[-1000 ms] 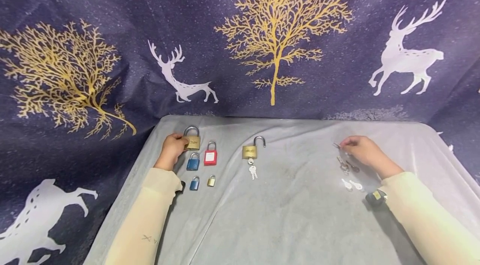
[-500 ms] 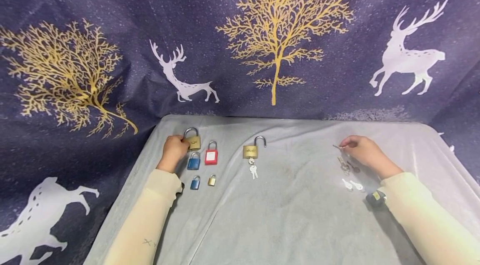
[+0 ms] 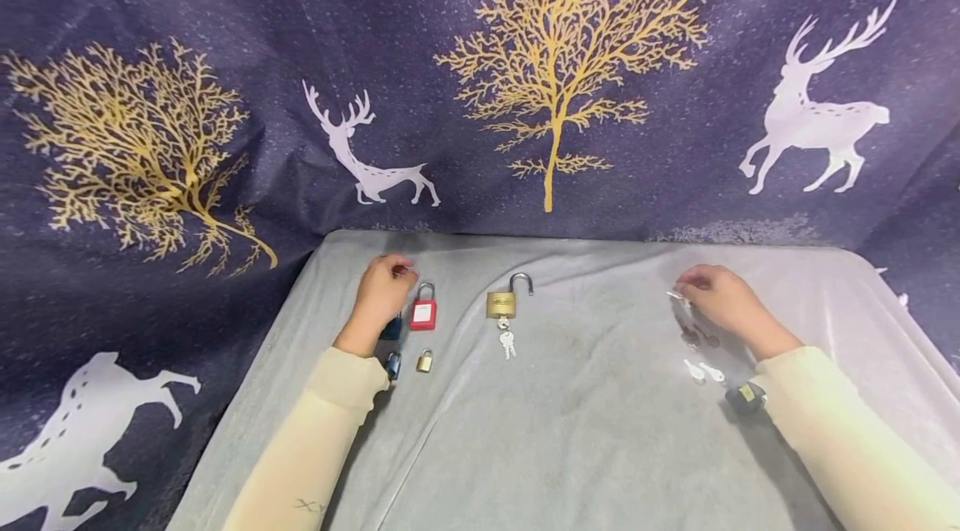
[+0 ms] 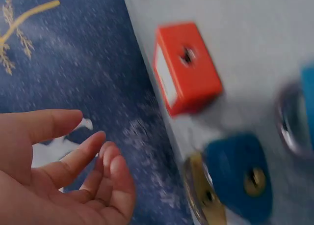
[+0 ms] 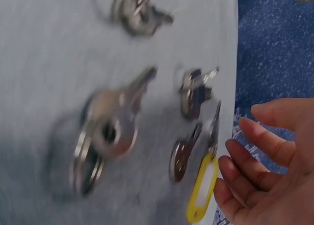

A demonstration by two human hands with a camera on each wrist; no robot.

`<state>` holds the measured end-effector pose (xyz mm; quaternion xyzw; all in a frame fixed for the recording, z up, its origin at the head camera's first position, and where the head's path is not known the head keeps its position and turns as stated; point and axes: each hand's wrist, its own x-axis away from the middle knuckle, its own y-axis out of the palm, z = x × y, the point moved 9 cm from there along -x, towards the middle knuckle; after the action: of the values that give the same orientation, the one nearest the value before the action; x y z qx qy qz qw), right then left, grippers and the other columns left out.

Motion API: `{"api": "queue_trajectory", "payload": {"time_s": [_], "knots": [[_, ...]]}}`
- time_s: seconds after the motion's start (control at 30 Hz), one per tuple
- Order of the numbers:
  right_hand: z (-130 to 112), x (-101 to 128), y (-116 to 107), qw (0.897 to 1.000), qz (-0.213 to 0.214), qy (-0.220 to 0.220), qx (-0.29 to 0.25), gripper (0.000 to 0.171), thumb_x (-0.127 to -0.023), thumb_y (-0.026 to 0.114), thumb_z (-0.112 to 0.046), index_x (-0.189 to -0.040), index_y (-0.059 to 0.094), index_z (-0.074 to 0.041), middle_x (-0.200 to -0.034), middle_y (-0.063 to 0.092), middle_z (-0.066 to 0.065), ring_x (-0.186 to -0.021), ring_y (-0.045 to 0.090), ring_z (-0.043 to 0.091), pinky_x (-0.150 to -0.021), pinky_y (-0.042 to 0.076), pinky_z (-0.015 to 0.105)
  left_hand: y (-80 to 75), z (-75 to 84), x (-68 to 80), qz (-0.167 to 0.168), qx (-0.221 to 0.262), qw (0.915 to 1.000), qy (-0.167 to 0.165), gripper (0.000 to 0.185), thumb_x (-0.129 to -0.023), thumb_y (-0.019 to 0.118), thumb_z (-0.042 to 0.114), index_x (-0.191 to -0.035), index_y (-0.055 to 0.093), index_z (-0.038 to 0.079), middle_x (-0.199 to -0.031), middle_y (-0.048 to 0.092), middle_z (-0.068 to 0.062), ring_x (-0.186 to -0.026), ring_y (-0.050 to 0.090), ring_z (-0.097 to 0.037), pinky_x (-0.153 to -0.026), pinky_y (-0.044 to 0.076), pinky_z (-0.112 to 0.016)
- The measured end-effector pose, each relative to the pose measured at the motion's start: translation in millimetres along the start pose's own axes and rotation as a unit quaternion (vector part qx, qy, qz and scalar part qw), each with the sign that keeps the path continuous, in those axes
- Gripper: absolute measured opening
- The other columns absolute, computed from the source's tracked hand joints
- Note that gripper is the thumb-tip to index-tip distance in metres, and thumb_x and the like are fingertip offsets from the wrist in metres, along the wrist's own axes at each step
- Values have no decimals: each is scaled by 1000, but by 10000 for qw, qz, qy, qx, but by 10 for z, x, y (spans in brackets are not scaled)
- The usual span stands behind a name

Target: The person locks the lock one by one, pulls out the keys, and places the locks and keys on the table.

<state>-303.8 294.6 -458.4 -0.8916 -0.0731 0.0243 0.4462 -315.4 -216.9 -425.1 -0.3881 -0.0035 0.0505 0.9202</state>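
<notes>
My left hand point(image 3: 382, 293) is over the far left of the table, beside a red padlock point(image 3: 423, 314). In the left wrist view its thumb and fingers are apart, with nothing between them. A large blue padlock point(image 4: 240, 178) and a brass padlock point(image 4: 200, 185) stand below it, the brass one partly hidden. In the head view the hand covers the large brass padlock. At far right my right hand point(image 3: 720, 298) hovers over keys point(image 3: 678, 295). Its fingers are loosely curved and hold nothing in the right wrist view, close to a yellow-tagged key point(image 5: 203, 185).
An unlocked brass padlock point(image 3: 501, 304) lies mid-table, with keys point(image 3: 507, 343) hanging from it. Small blue point(image 3: 393, 364) and small brass point(image 3: 424, 361) padlocks sit near the left forearm. More keys point(image 3: 705, 371) lie at right. A patterned cloth point(image 3: 480, 214) hangs behind the table.
My left hand has let go of the large brass padlock and moved right, now covering it. My right hand has stayed over the keys, shifting slightly, and its fingers are now free.
</notes>
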Motion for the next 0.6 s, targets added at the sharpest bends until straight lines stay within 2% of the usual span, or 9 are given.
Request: {"api": "queue_trajectory", "payload": {"time_s": [0.17,0.3,0.43,0.5,0.6], "knots": [[-100,18,26,10000,-9,61,-74,34,-103,54,-24,-122,62,4,-122,65,33,-115,60,52,-102,42,66,149,183,62,-160,-32,9998,99,31,-94,60,19,-119,70,5,-105,72,-14,-94,68,-27,-81,51,-37],[-182,35,36,9999,28,41,-136,35,-104,55,-25,-125,59,3,-126,62,34,-118,58,53,-102,40,68,327,295,115,-451,150,9987,165,28,-93,63,17,-116,71,4,-99,72,-12,-80,66,-20,-72,51,-29],[-259,42,66,9997,-8,26,-224,35,-103,54,-23,-126,58,3,-129,60,34,-119,57,53,-103,40,69,533,345,167,-809,166,9965,97,28,-94,62,18,-117,69,3,-96,71,-10,-65,64,-16,-60,52,-27],[-300,44,84,9997,-6,7,-230,34,-103,54,-23,-126,58,2,-130,60,34,-120,56,53,-103,40,69,637,360,185,-963,102,9953,87,28,-95,62,18,-118,68,3,-97,72,-9,-65,65,-16,-61,54,-30],[-376,52,110,9998,18,-100,-196,32,-103,55,-20,-125,59,3,-129,60,33,-120,56,53,-103,41,68,765,390,204,-1053,-114,9943,126,29,-95,63,21,-118,69,5,-98,74,-7,-75,67,-16,-76,55,-35]]}}
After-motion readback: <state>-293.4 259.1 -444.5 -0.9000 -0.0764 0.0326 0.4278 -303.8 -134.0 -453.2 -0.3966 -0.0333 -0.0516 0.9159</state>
